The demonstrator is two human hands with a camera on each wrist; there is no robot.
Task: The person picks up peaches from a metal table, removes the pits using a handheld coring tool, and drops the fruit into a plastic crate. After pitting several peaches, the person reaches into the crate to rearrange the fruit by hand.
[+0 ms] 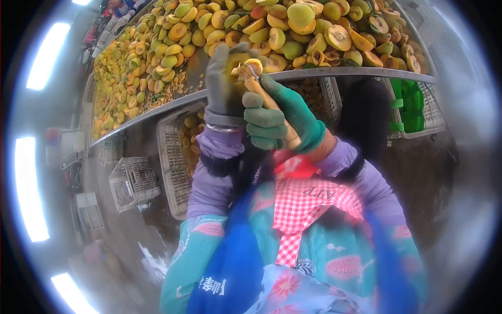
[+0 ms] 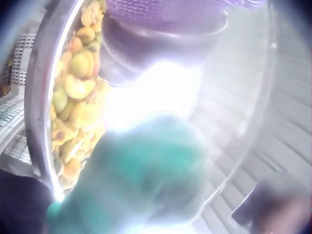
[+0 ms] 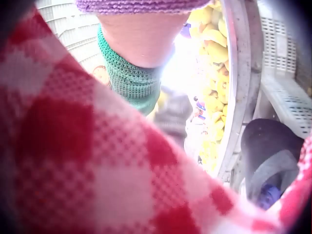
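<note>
In the head view my right hand, in a green glove, grips the wooden handle of a pitting tool with its fingers curled round it. The tool's curved metal end points up, with a bit of pale, browned fruit flesh at it. Just left of that end, my left hand, in a grey glove, holds a yellow fruit half, blurred and partly behind the tool. The green glove fills the middle of the left wrist view, where glare hides the fruit. Checked apron cloth covers much of the right wrist view.
A metal-rimmed table bears a heap of halved yellow-green stone fruit. Under its edge stand a crate with fruit in it and a second crate. A green basket is at the right, another crate at the left.
</note>
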